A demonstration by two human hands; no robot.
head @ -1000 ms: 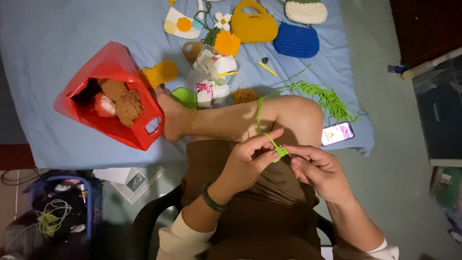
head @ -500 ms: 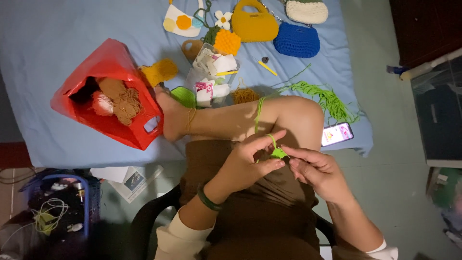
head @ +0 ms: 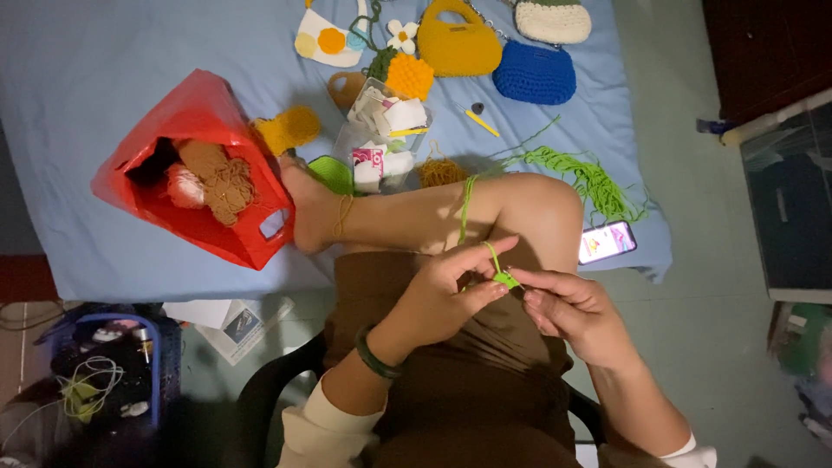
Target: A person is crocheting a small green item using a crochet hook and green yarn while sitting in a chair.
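Since a second ago the hands have barely shifted: both have stayed over the lap, the left hand point(head: 451, 290) curling a little closer round the green work, while the things on the bed lie as they did.

From the head camera, the left hand's thumb and forefinger are pinched shut on a small green crochet piece point(head: 505, 279), with a loop of green yarn point(head: 468, 208) running up over the forefinger and on across the bent knee. The right hand point(head: 576, 314) meets it from the other side, its fingertips closed against the same piece; whether it also holds a hook I cannot tell, since the fingers hide that spot. A dark bangle point(head: 374, 355) sits on the left wrist.

The piece hangs just above the brown skirt, beside the knee, near the bed's edge. The yarn leads to a loose green tangle point(head: 589, 178) on the blue sheet point(head: 104, 87). A phone point(head: 607, 241) with a lit screen lies just right of the knee. A red bag point(head: 195, 165) holding brown yarn lies open by the foot. Farther up the sheet sit a yellow purse point(head: 459, 43), a blue purse point(head: 535, 76), a clear box point(head: 381, 143) of small items and a yellow-handled hook point(head: 479, 121).
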